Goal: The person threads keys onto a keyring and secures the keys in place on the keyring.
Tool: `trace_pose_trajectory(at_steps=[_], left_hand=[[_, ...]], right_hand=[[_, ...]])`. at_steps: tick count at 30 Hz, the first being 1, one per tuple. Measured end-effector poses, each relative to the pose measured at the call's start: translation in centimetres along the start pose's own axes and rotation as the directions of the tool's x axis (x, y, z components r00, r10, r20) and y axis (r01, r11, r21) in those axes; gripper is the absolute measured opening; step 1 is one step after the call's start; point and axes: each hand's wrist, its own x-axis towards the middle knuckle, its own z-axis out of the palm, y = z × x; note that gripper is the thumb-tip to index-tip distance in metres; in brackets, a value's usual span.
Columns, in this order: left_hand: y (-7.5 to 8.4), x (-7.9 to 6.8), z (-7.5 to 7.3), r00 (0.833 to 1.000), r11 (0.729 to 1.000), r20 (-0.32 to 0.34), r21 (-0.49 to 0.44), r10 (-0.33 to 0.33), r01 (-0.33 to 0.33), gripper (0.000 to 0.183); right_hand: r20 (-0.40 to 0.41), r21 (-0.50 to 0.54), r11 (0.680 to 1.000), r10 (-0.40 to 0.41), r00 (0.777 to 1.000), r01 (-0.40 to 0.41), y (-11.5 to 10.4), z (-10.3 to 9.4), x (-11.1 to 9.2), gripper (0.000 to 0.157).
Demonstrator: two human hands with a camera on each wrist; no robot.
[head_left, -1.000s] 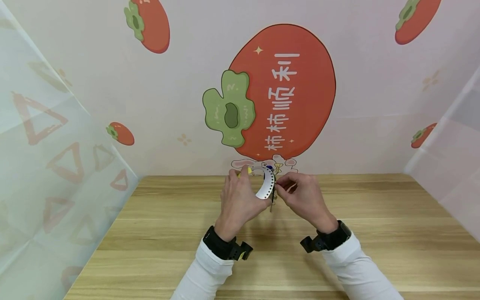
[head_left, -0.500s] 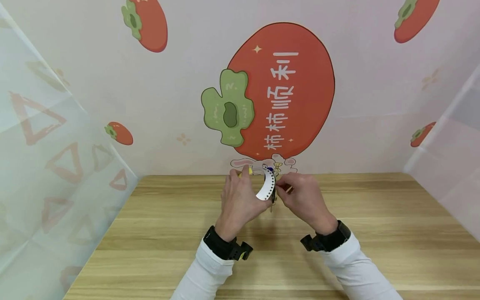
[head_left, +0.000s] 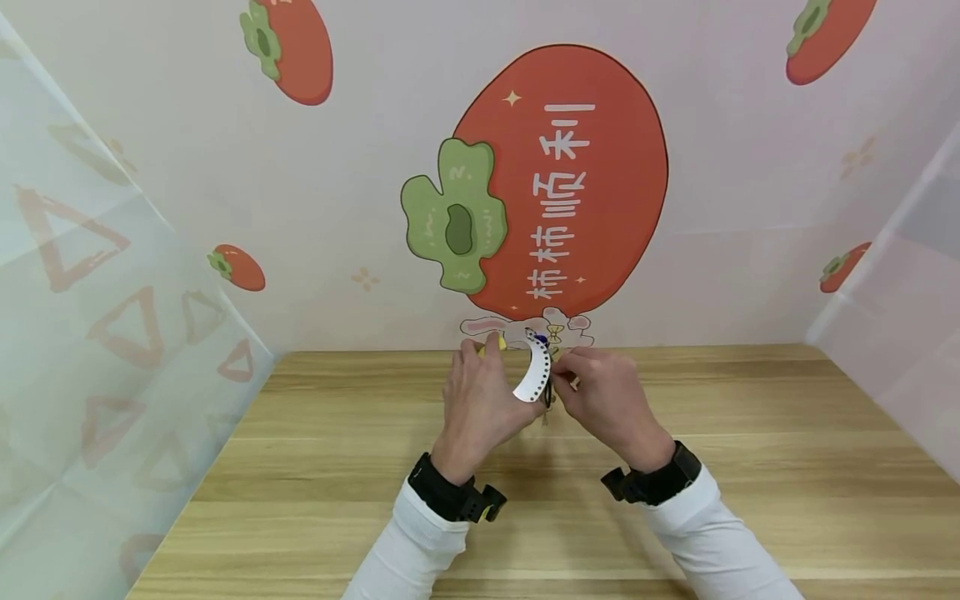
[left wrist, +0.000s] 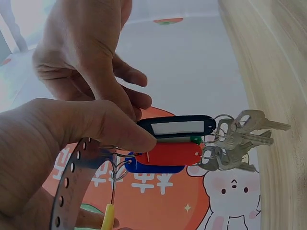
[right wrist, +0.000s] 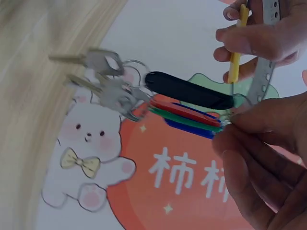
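My left hand (head_left: 480, 400) grips a white curved strip (head_left: 535, 379) with a row of small holes along its outer edge. The same hand holds a yellow rod (right wrist: 237, 48) with a thin metal end. Off the strip's side hang key tags: a black tag (left wrist: 184, 127), a red tag (left wrist: 175, 154), a blue tag (left wrist: 158, 168) and a green tag (right wrist: 184, 118). Metal keys (left wrist: 235, 143) dangle from their far ends. With thumb and fingertips, my right hand (head_left: 607, 400) pinches the small metal ring (right wrist: 242, 98) at the tags' near end; the fingers partly hide it.
Both hands are above a wooden table (head_left: 337, 500). Close behind stands a pale backdrop (head_left: 720, 267) printed with persimmons and a rabbit. White side panels (head_left: 90, 350) flank the table.
The curved strip has tilted slightly and dropped a little. At its right side the dark tag has shifted slightly, while both hands stay in nearly the same place.
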Motion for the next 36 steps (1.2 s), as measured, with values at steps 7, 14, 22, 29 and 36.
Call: trace_pose_trajectory(at_steps=[7, 14, 22, 29, 36], left_hand=[[0.0, 0.2, -0.2, 1.0, 1.0, 0.003, 0.005, -0.027, 0.027, 0.097], [0.0, 0.3, -0.4, 0.999, 0.999, 0.014, 0.008, -0.044, 0.043, 0.098], [-0.1, 0.2, -0.4, 0.999, 0.999, 0.015, 0.003, -0.033, 0.033, 0.098], [-0.2, 0.2, -0.4, 0.999, 1.0, 0.013, 0.0, -0.029, 0.029, 0.1], [-0.3, 0.2, -0.3, 1.0, 1.0, 0.001, 0.012, -0.02, 0.02, 0.097]], right_hand=[[0.164, 0.331, 0.893, 0.264, 0.95, -0.305, 0.7, -0.1, 0.1, 0.006], [0.355, 0.537, 0.68, 0.355, 0.865, -0.499, 1.2, -0.2, 0.2, 0.008], [0.282, 0.514, 0.733, 0.346, 0.895, -0.446, 1.1, -0.2, 0.3, 0.005], [0.162, 0.412, 0.849, 0.289, 0.944, -0.331, 0.7, -0.1, 0.2, 0.004], [0.089, 0.317, 0.923, 0.2, 0.976, -0.218, 0.4, 0.0, 0.2, 0.008]])
